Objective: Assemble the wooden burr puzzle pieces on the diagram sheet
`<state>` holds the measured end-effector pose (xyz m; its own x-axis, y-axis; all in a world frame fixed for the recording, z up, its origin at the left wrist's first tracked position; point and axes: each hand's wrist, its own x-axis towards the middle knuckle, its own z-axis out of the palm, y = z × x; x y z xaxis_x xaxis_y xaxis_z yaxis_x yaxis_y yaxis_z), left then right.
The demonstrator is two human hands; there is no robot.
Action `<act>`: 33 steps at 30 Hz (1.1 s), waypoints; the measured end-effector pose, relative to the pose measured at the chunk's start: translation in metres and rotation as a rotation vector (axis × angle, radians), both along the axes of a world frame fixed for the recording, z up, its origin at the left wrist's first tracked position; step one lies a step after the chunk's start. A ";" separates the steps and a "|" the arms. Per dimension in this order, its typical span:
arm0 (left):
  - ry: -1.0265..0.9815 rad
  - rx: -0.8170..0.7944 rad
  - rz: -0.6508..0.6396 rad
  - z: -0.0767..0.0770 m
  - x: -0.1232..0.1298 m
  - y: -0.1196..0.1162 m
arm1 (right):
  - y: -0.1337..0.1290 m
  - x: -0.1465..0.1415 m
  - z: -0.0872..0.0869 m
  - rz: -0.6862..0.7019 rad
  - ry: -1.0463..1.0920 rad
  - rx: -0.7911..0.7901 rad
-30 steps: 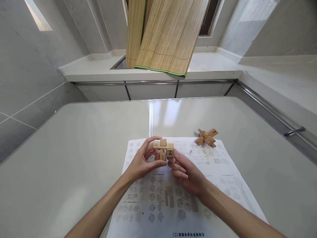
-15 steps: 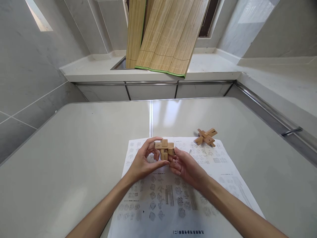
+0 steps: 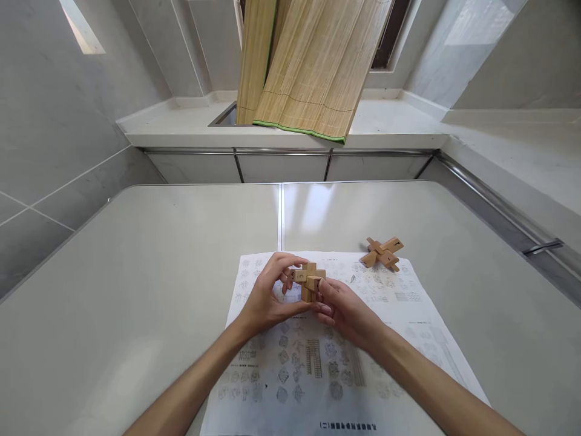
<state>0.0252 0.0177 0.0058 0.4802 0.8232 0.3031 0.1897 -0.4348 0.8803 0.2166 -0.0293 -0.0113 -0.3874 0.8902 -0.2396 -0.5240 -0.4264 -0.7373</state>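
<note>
burr puzzles: two, both of interlocking wooden pieces
held burr puzzle [image 3: 311,277]: above the printed sheet [image 3: 295,413], between both hands
left hand [image 3: 267,298]: curled round it, thumb below, fingers above and at its side
right hand [image 3: 347,310]: pinching its right side with thumb and fingers
loose burr puzzle [image 3: 387,254]: at the sheet's far right corner, marks on its pieces
sheet: one, covered in small diagrams, by the near edge of the counter [image 3: 190,266]
counter: pale, glossy, rounded far corners, one seam from the far edge
room: grey tiled walls [image 3: 49,121], white ledge [image 3: 385,121], green-edged bamboo blind [image 3: 313,79] overhanging it
</note>
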 end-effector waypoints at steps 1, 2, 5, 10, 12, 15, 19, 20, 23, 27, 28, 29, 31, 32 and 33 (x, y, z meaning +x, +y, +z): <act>-0.004 -0.020 -0.008 0.000 0.000 0.000 | 0.000 0.000 0.000 0.006 -0.009 0.011; -0.006 -0.050 -0.017 0.000 0.000 -0.001 | 0.001 0.000 0.001 0.010 -0.022 0.023; -0.026 -0.147 -0.031 -0.001 -0.001 -0.002 | 0.000 -0.002 0.006 0.003 -0.051 0.061; -0.135 -0.300 -0.062 -0.003 -0.004 0.000 | -0.002 -0.007 0.012 -0.143 -0.209 0.135; -0.164 -0.351 -0.077 -0.003 -0.005 0.001 | -0.003 -0.008 0.009 -0.220 -0.350 0.227; -0.163 -0.412 -0.103 0.000 -0.006 0.002 | -0.003 -0.007 0.004 -0.262 -0.544 0.343; -0.149 -0.442 -0.134 0.005 -0.008 0.002 | -0.003 -0.007 0.001 -0.212 -0.563 0.318; -0.145 -0.439 -0.143 0.005 -0.008 0.002 | -0.002 -0.007 0.001 -0.194 -0.524 0.293; -0.139 -0.425 -0.165 0.006 -0.010 0.002 | -0.002 -0.007 0.004 -0.133 -0.406 0.230; -0.171 -0.444 -0.187 0.006 -0.011 0.002 | -0.001 -0.005 0.008 -0.078 -0.286 0.173; -0.185 -0.457 -0.188 0.006 -0.011 0.003 | 0.000 -0.005 0.007 -0.074 -0.254 0.155; -0.198 -0.469 -0.183 0.006 -0.011 0.003 | 0.001 -0.004 0.007 -0.069 -0.219 0.132; -0.211 -0.494 -0.166 0.005 -0.010 0.004 | 0.002 -0.003 0.006 -0.055 -0.147 0.074; -0.214 -0.503 -0.151 0.004 -0.010 0.004 | 0.003 -0.003 0.005 -0.046 -0.113 0.045; -0.215 -0.510 -0.133 0.004 -0.010 0.005 | 0.003 -0.003 0.004 -0.037 -0.083 0.018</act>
